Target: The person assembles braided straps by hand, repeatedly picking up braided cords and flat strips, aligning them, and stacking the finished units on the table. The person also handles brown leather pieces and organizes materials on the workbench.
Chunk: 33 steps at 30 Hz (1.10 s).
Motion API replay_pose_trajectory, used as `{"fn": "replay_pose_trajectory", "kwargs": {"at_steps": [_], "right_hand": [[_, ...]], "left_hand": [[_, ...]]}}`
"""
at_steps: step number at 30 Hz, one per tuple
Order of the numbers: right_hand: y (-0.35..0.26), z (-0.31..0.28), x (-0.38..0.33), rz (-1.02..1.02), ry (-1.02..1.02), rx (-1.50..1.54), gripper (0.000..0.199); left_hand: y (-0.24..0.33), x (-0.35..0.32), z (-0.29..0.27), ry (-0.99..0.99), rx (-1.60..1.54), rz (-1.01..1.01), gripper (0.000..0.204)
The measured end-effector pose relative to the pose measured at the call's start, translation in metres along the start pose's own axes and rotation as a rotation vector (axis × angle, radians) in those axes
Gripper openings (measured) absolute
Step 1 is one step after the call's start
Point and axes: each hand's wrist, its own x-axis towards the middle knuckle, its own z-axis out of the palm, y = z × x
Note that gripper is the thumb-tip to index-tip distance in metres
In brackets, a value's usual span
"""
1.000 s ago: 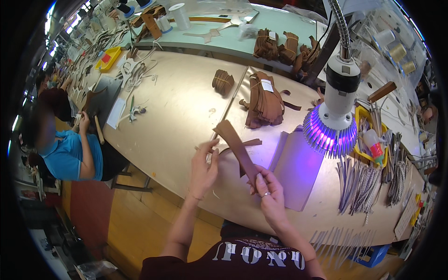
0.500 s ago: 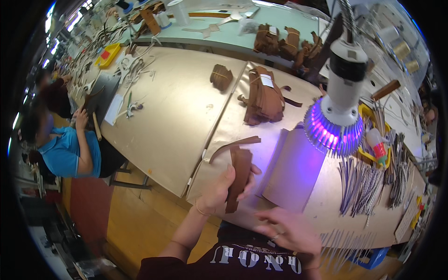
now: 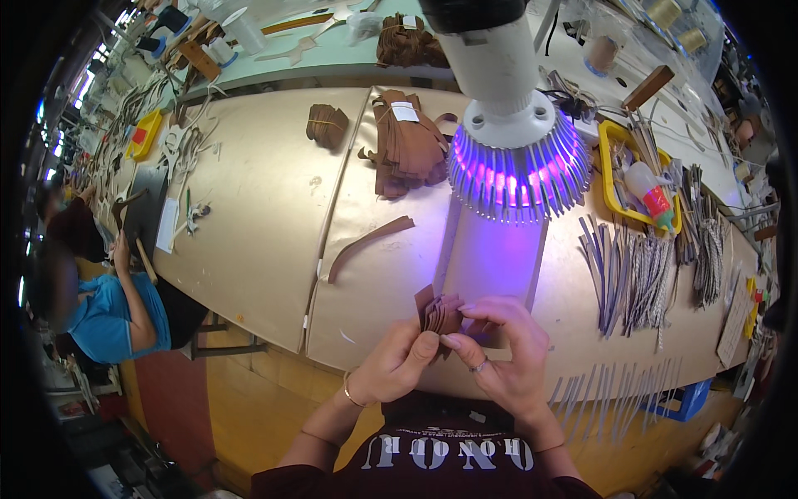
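My left hand is closed round a stack of brown leather strips, held up over the table's near edge. The strips' ends fan apart at the top. Against the right side of this stack my right hand is closed, thumb and fingertips pinching at the strip ends. A single curved brown strip lies on the table beyond my left hand. Farther back rests a thick bundle of brown strips with a white label, and a smaller banded bundle sits to its left.
A lamp with a glowing purple ring hangs over a flat brown sheet. To the right are a yellow tray holding a bottle, and several thin strips. A person in blue works at the left.
My right hand has come up from the lower right to the stack and grips its ends. My left hand has turned the stack so its ends show. The whole view has shifted.
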Motion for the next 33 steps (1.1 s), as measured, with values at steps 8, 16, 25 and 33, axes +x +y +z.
{"fn": "replay_pose_trajectory", "kwargs": {"at_steps": [8, 16, 25, 33], "right_hand": [[0.009, -0.013, -0.001, 0.086, -0.139, 0.103, 0.029], [0.016, 0.003, -0.003, -0.098, -0.036, -0.032, 0.015], [0.024, 0.023, -0.009, -0.451, 0.094, 0.278, 0.011], [0.02, -0.026, -0.028, 0.228, -0.315, 1.471, 0.015]], "left_hand": [[-0.002, -0.003, -0.003, 0.015, 0.366, 0.142, 0.057], [-0.027, -0.018, 0.007, 0.253, -0.056, -0.062, 0.064], [-0.051, -0.003, -0.011, 0.629, -0.336, 0.059, 0.044], [-0.05, 0.016, -0.089, 0.427, -0.938, -0.028, 0.033]]}}
